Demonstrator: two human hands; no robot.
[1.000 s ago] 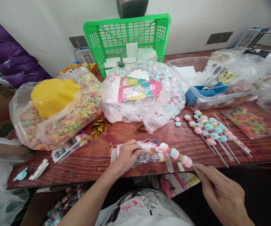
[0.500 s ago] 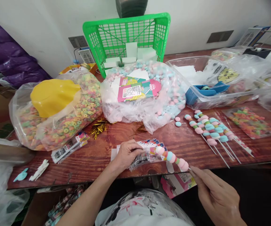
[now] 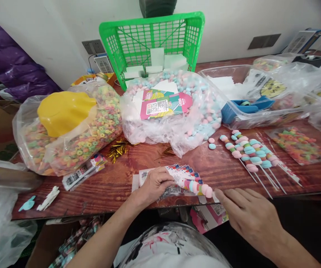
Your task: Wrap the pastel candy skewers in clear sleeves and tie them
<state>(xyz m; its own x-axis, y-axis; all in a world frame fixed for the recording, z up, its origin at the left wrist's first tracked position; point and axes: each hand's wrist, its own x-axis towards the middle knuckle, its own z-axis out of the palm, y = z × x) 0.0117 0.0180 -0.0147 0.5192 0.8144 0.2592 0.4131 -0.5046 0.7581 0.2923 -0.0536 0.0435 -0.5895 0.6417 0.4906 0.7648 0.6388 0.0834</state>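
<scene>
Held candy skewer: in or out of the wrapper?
Partly in: the candy skewer has its tip inside the wrapper, pink end outside.

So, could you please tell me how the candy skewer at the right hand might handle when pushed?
The candy skewer is probably fairly stiff, its pieces lining up in a row. Its plump marshmallows look soft and may squash.

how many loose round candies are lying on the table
2: a pink candy and a blue candy, close together between the big marshmallow bag and the candy skewers. Some may be hidden behind the bags.
</scene>
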